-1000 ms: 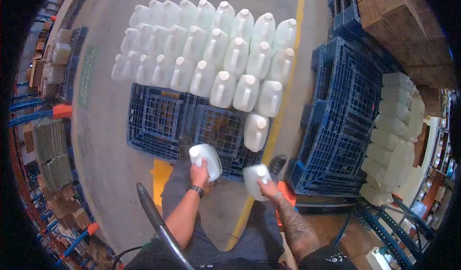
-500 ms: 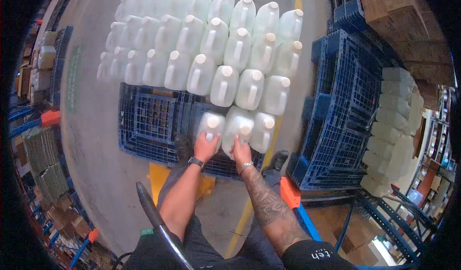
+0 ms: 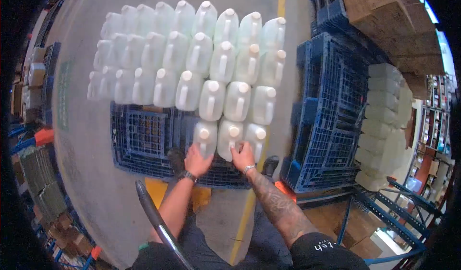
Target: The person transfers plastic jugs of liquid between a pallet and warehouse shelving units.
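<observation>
Three translucent white jugs with white caps stand in the nearest row on a blue plastic pallet [image 3: 158,166]. At the left jug [image 3: 205,136], my left hand [image 3: 198,160] lies against the near lower side, thumb and fingers apart. My right hand [image 3: 243,155] is at the handle of the middle jug [image 3: 232,134], with its fingers curled in; part of the grip is hidden. The right jug [image 3: 256,138] is just beyond that hand. Behind this row, further jugs [image 3: 212,99] stand upright in close rows, caps up.
To the right are blue pallets [image 3: 326,116] set on edge, with stacked jugs [image 3: 382,121] and brown cartons [image 3: 384,15] beyond. A yellow piece of equipment [image 3: 154,190] shows under the near pallet edge. A dark curved handle [image 3: 153,212] rises by my left arm.
My left hand has slid from the left jug's handle to its lower near side. The middle jug now sits straighter between its neighbours, my right hand still at it. The view has shifted.
</observation>
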The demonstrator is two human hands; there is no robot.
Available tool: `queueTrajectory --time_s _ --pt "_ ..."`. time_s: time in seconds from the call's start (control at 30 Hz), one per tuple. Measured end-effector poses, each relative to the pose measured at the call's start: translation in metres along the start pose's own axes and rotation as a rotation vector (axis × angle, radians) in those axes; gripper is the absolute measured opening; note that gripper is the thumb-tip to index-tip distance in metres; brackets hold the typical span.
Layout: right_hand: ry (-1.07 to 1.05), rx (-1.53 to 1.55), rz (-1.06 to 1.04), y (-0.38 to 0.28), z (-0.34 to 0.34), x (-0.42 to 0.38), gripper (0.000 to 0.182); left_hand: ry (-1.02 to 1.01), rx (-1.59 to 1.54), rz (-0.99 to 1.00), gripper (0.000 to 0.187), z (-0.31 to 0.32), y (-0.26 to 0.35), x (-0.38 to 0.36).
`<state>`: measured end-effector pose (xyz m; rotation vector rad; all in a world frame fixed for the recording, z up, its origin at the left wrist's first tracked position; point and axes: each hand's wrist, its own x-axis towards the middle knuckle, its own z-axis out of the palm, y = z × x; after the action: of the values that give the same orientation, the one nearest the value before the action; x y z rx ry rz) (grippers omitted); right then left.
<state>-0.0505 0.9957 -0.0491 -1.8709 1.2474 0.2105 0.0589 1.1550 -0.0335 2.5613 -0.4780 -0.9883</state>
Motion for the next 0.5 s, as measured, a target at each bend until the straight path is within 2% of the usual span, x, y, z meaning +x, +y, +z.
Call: queueTrajectory --time_s 0.03,0.07,0.13,0.2,0.27,0.33,0.37,0.4,0.43,0.5 --pt "0.023 0.034 -0.120 0.002 -0.016 0.007 0.045 0.182 0.000 0.052 0.065 -0.008 0.009 -0.011" --pt "0.037 0.034 -0.127 0.000 -0.033 0.019 0.045 0.368 -0.002 0.102 0.058 -0.016 0.017 -0.020" --pt "0.176 -0.010 -0.367 -0.023 -0.070 0.063 0.050 0.427 -0.118 -0.001 0.045 -0.023 0.032 -0.041" --pt "0.374 -0.245 -0.416 -0.069 -0.108 0.114 0.056 0.177 -0.361 -0.058 0.037 -0.019 0.050 -0.060" --pt "0.621 -0.339 -0.584 -0.114 -0.131 0.171 0.062 -0.102 -0.560 0.067 0.036 0.000 0.067 -0.066" --pt "0.651 -0.347 -0.558 -0.155 -0.146 0.221 0.064 -0.509 -0.541 0.177 0.042 0.020 0.074 -0.065" --pt "0.578 -0.402 -0.429 -0.171 -0.145 0.244 0.066 -0.506 -0.554 0.177 0.042 0.029 0.074 -0.064" --pt "0.505 -0.455 -0.297 -0.184 -0.140 0.264 0.069 -0.608 -0.443 0.312 0.046 0.037 0.071 -0.063" --pt "0.493 -0.465 -0.298 -0.199 -0.128 0.276 0.069 -0.713 -0.329 0.437 0.050 0.041 0.068 -0.064" --pt "0.445 -0.406 -0.637 -0.235 -0.097 0.286 0.073 -0.706 -0.237 0.403 0.053 0.030 0.074 -0.064"
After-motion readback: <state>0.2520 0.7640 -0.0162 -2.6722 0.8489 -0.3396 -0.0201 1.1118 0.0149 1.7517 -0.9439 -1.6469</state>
